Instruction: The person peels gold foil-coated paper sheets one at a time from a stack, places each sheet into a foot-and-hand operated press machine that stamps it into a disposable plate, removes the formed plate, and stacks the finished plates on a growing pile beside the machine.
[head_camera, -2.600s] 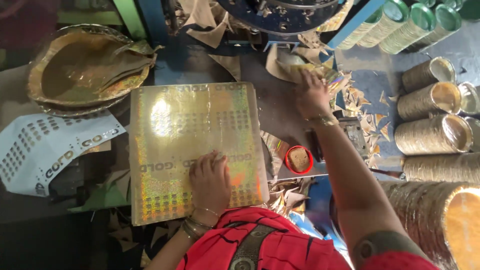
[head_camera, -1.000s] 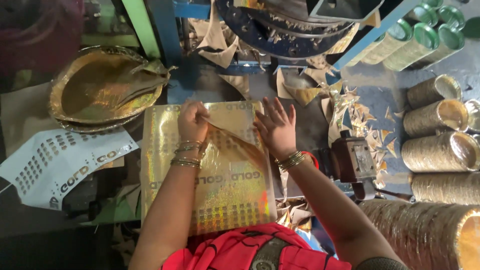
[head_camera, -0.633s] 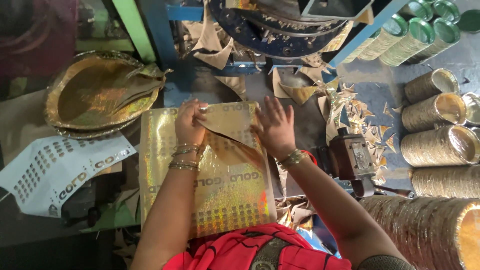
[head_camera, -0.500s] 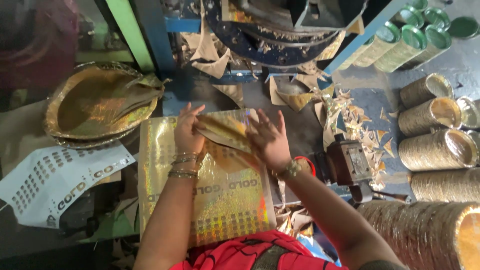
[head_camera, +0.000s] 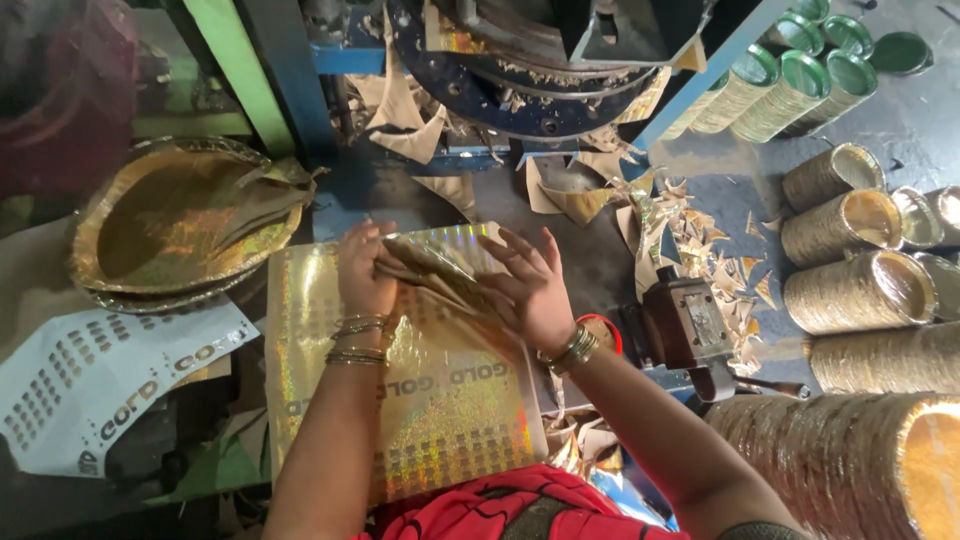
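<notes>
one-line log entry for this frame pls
left hand: pinching top gold sheet at far edge | right hand: open, fingers spread on sheet | gold sheet stack: flat beneath

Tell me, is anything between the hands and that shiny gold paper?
Nothing visible. The left hand and right hand are already on the gold sheet, lifting the far edge of its top layer.

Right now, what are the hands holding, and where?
The left hand pinches the top gold foil sheet at its lifted far edge; the right hand rests open on it.
</notes>
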